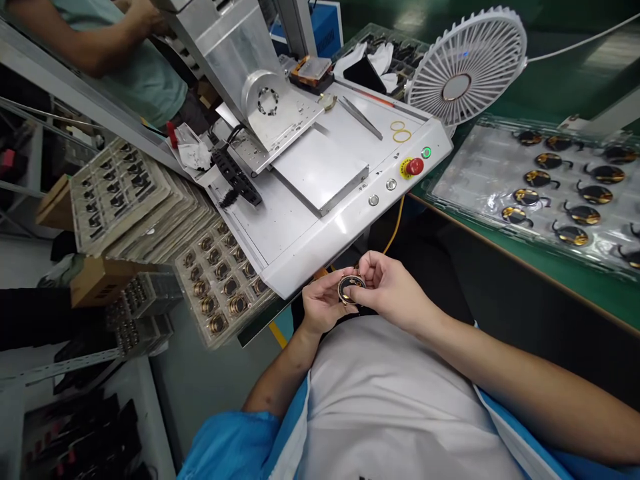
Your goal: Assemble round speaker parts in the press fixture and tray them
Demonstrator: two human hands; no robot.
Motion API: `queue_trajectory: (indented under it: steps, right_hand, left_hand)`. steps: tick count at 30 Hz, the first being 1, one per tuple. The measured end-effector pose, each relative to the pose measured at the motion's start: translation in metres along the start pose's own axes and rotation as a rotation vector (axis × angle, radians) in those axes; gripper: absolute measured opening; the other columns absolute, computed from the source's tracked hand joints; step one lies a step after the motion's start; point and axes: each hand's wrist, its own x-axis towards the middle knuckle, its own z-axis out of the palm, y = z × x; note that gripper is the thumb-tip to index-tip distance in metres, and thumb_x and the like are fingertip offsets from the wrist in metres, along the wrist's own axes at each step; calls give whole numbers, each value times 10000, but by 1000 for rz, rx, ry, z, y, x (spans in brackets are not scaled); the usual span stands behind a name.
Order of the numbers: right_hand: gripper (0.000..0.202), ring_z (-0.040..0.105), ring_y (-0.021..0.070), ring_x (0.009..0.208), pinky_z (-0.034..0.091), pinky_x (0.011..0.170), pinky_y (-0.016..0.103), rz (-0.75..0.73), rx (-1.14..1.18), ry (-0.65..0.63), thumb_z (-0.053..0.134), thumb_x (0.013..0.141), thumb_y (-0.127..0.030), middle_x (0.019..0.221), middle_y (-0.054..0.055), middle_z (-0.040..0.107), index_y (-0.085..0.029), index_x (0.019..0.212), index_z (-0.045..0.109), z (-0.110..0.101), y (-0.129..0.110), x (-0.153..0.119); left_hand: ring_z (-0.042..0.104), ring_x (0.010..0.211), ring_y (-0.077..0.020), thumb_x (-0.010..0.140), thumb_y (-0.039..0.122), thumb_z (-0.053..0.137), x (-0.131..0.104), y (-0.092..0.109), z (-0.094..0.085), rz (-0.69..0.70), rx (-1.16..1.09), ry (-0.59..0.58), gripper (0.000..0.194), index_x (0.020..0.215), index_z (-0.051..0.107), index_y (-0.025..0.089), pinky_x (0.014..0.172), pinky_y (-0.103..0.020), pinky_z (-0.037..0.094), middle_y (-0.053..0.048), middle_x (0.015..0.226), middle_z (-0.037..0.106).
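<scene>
Close to my body, in front of the white machine base (295,267), both hands hold one small round watch-like part (351,289) with a black face, gold marks and a metal rim. My left hand (323,300) grips it by the rim from the left, fingers curled round its edge. On the other side, my right hand (393,287) presses its thumb onto the face while its bent fingers meet the upper right edge. The fingers cover part of the rim, and the underside is hidden.
A tray of round watch cases (220,271) lies at the left, beside stacked trays (120,193). Tweezers (361,119), yellow rings (400,131) and a red emergency button (415,166) are on the machine. At right stand a fan (465,67) and a tray of black-gold parts (475,167). Another person (125,60) works behind.
</scene>
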Motion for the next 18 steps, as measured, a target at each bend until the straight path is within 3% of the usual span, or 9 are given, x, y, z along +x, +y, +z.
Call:
queue_trajectory:
  steps: [5,9,13,18]
  right_hand:
    - [376,542,106,520,388,472,209,10,12,-21,779,626,-234,607,-72,572,-237,759,427,0,1,1]
    - [495,610,130,523,475,488,226,37,88,-53,882,610,-270,618,-66,621,-241,780,418,-1,1,3]
    - [609,650,147,533,522,492,219,159,44,-92,998,553,-371,625,-18,683,-220,814,469,-10,1,4]
    - [607,591,111,459,491,412,180,241,-59,-121,1011,525,-524,568,52,681,-173,644,530,-21,8,7]
  left_hand:
    - [808,1025,-282,483,348,1047,0,-1,2,4,37,45,632,1076,831,315,928,-447,669,-48,1128,837]
    - [823,965,-244,533,308,1033,0,-1,7,73,1,39,596,1092,828,327,864,-363,687,-46,1128,836]
    - [829,941,-234,560,295,1023,-1,0,9,113,5,30,574,1099,826,322,808,-308,692,-54,1121,834]
    - [823,985,-255,585,276,1015,0,2,9,178,72,-3,570,1115,816,350,910,-369,688,-50,1133,823]
